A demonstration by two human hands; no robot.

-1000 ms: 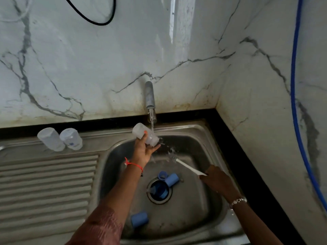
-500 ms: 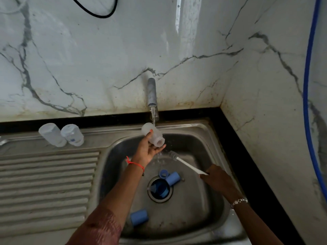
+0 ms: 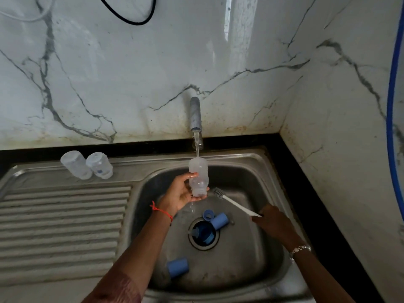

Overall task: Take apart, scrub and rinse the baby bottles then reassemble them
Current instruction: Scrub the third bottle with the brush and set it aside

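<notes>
The clear baby bottle (image 3: 197,178) is directly under the tap (image 3: 195,114), neck down, with the running water striking its upturned base and dripping out below. The left hand (image 3: 182,193) grips it, fingers and thumb curled round its lower half. Below and right of the tap, the right hand (image 3: 271,219) is closed round the white handle of a bottle brush (image 3: 236,204), whose bristled tip lies just beside the bottle's neck. Further below the tap, in the sink (image 3: 251,171), a blue cap (image 3: 219,220) and a blue ring (image 3: 208,214) lie at the drain's edge, and another blue cap (image 3: 177,267) lies nearer the front wall. Well left of the tap, two more clear bottles (image 3: 87,165) lean side by side on the sink's back ledge.
</notes>
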